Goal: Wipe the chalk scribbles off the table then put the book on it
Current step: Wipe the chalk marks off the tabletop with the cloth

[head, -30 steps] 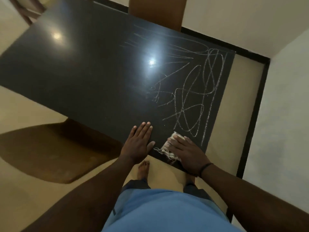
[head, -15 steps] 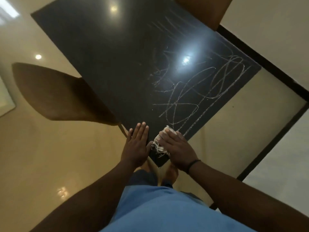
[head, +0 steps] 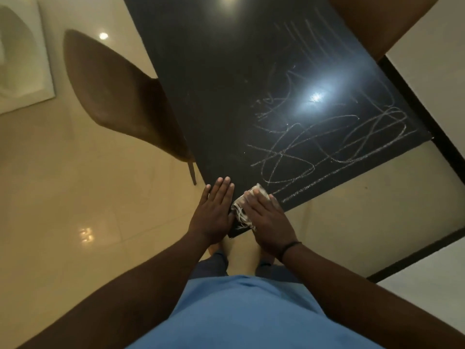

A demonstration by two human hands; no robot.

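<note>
Here: your right hand (head: 266, 217) lies flat on cloth (head: 242, 210) at table's (head: 214, 96) near corner, fingers straight, pressing rather than gripping, likely so cloth drags evenly across chalk. Your left hand (head: 214, 212) lies just left of cloth, fingers straight, holding nothing, probably bracing you. Scribbles (head: 327, 147) lie beyond cloth toward far right edge, unwiped. Book not in view. Count: one cloth, one table, two chairs, one (head: 120, 96) left of table, one (head: 382, 23) at far end.
</note>
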